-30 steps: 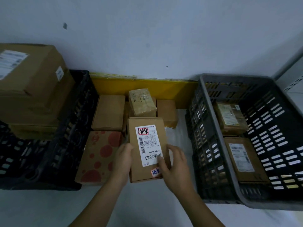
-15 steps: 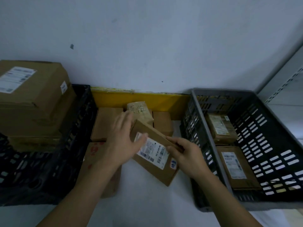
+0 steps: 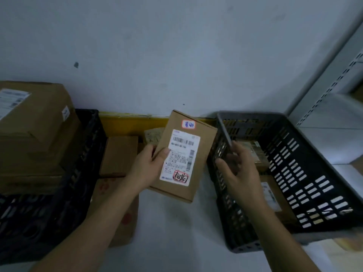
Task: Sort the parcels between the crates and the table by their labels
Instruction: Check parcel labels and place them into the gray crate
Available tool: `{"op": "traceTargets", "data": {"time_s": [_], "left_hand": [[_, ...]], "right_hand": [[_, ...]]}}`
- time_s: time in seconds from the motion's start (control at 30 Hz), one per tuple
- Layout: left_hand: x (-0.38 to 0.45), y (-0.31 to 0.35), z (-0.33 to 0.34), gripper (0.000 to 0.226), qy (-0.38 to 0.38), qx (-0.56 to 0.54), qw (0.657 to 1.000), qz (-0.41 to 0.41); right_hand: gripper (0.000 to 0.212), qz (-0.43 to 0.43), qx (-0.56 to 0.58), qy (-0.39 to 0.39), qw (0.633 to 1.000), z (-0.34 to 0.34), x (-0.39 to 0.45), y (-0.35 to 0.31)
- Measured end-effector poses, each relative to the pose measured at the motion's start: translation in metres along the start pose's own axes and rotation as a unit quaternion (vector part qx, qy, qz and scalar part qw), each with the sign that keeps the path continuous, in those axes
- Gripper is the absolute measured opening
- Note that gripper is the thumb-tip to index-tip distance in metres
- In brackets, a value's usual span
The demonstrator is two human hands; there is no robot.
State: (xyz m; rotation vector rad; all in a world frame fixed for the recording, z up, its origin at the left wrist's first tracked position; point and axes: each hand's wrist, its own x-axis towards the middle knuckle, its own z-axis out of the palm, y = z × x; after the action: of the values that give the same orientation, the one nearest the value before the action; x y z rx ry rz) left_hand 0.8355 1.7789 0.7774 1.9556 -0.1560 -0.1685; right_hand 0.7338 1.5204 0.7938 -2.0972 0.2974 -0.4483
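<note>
Two bare forearms come in from bottom edge, no sleeves in view, no watch, bands or rings seen. No gloves. Left hand (image 3: 148, 169): thumb nail short, plain. Right hand (image 3: 238, 171): fingers slim, somewhat motion-blurred, nails not clear. Upper arms, rest of body out of frame.

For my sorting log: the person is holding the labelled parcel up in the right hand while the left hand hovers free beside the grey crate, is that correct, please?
Not quite: the hands are swapped. In the head view the left hand holds the labelled parcel up by its left edge, thumb on the front, while the right hand hovers free, fingers loosely spread, by the grey crate.
</note>
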Motion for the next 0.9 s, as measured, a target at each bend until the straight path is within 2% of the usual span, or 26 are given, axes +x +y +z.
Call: {"op": "traceTargets", "data": {"time_s": [0.1, 0.17, 0.33, 0.47, 0.6, 0.7, 0.77, 0.9], "left_hand": [[-0.005, 0.008, 0.02, 0.042, -0.007, -0.084, 0.996, -0.032], [-0.011, 0.02, 0.04, 0.036, -0.026, -0.131, 0.99, -0.041], [-0.022, 0.047, 0.096, 0.04, -0.054, -0.153, 0.986, -0.042], [-0.024, 0.078, 0.133, 0.048, -0.128, -0.081, 0.988, -0.007], [-0.015, 0.099, 0.17, 0.057, -0.179, 0.023, 0.981, 0.072], [-0.01, 0.098, 0.199, 0.077, -0.156, 0.158, 0.966, 0.134], [-0.009, 0.093, 0.219, 0.073, -0.138, 0.212, 0.956, 0.15], [-0.005, 0.083, 0.253, 0.063, -0.085, 0.314, 0.932, 0.162]], "right_hand": [[0.072, 0.017, 0.025, -0.03, 0.999, 0.011, -0.027, 0.0], [0.061, 0.015, 0.052, -0.037, 0.998, 0.012, -0.037, -0.005], [0.05, 0.036, -0.038, 0.02, 0.998, -0.026, -0.039, -0.004], [0.063, 0.049, -0.065, 0.058, 0.995, -0.078, -0.029, 0.007], [0.073, 0.04, -0.082, 0.06, 0.994, -0.135, -0.014, 0.026], [0.073, 0.055, -0.105, 0.068, 0.991, -0.179, 0.005, 0.061], [0.07, 0.056, -0.13, 0.054, 0.988, -0.203, 0.02, 0.098], [0.059, 0.068, -0.194, -0.051, 0.977, -0.232, 0.057, 0.178]]}}
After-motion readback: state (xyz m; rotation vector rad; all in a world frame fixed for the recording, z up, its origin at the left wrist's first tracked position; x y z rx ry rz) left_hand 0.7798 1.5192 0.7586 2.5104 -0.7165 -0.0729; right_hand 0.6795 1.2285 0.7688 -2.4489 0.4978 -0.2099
